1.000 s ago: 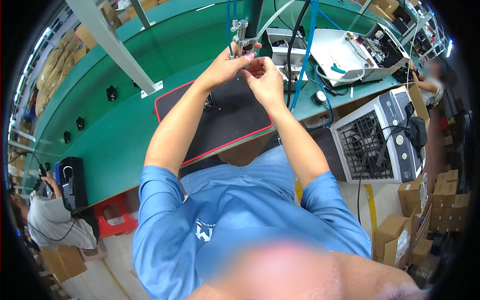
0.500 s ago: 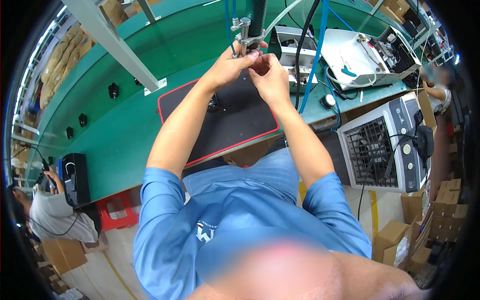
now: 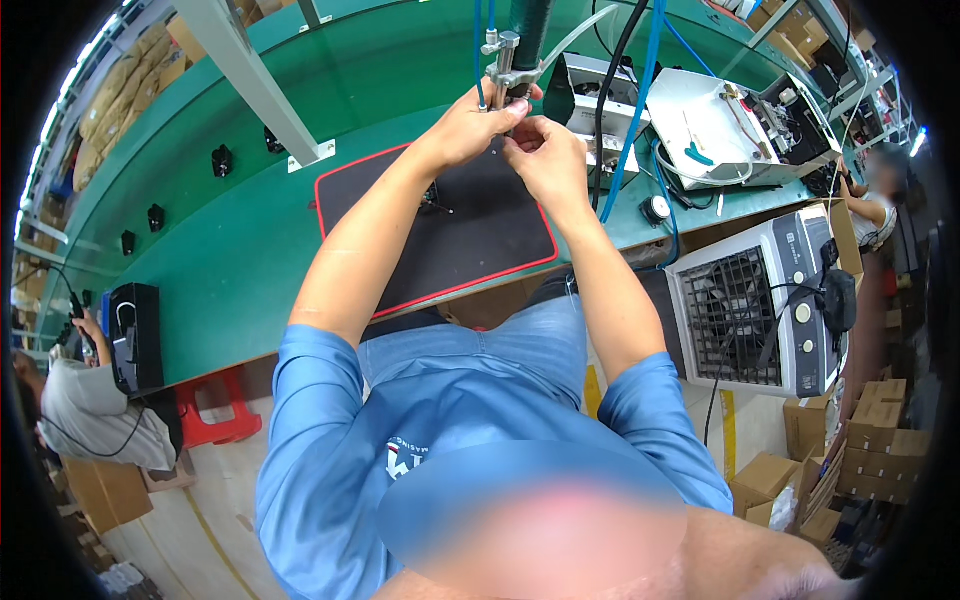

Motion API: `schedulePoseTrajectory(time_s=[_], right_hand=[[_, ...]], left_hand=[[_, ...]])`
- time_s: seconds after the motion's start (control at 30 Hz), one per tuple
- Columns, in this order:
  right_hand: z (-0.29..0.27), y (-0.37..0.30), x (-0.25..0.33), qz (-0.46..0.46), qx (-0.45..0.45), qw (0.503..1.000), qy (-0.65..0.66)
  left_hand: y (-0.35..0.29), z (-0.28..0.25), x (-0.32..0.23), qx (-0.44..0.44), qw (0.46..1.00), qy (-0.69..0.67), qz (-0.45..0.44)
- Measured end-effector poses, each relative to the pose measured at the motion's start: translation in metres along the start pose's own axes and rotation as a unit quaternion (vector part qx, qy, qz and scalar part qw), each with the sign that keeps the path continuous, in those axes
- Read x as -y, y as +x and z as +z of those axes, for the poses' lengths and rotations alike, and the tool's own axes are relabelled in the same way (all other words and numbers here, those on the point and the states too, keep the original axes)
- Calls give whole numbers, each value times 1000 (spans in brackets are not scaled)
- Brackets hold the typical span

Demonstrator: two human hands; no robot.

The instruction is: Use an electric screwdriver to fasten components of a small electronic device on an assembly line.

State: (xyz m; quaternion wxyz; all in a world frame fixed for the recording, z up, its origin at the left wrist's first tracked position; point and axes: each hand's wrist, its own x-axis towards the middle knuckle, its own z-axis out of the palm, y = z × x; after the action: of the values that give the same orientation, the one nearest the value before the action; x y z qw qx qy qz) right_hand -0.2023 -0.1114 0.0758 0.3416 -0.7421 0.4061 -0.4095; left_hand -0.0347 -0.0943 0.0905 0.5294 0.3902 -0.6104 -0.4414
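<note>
A driver-like tool with a dark green cylindrical body hangs over the far side of the bench. At its lower end sits a silver metal bracket, with a thin blue hose and a clear tube attached. My left hand is closed around the lower metal end of this tool. Just beside it, my right hand is closed, thumb and fingers pinched together near the tool's tip; whatever they hold is hidden. Below both hands lies a black mat with a red border, with a small dark part on it.
An opened white casing and a second metal unit stand at right, with black and blue cables hanging nearby. An air cooler stands beside the bench. A grey post rises at left. Co-workers sit at left and far right.
The view has shifted slightly, so hands and tool appear a little further right. Both hands stay at the tool's lower end with nearly the same grip.
</note>
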Motion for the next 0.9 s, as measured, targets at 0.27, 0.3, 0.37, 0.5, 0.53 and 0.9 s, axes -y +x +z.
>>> schedulePoseTrajectory(time_s=[0.27,0.3,0.37,0.5,0.53,0.9], right_hand=[[-7,4,5,-24,27,998,-48],[-7,5,5,-23,31,998,-51],[-8,6,4,-24,33,998,-54],[-7,12,-3,-30,47,995,-89],[-7,12,-3,-19,57,993,-102],[-8,17,3,-4,92,987,-132]], left_hand=[[-2,-1,-7,2,999,16,-28],[-1,-2,-6,2,1000,17,-26],[-1,-2,-3,0,1000,3,-27],[1,-1,5,10,999,-25,-20],[1,0,7,16,999,-36,-27],[1,6,3,20,998,-53,-33]])
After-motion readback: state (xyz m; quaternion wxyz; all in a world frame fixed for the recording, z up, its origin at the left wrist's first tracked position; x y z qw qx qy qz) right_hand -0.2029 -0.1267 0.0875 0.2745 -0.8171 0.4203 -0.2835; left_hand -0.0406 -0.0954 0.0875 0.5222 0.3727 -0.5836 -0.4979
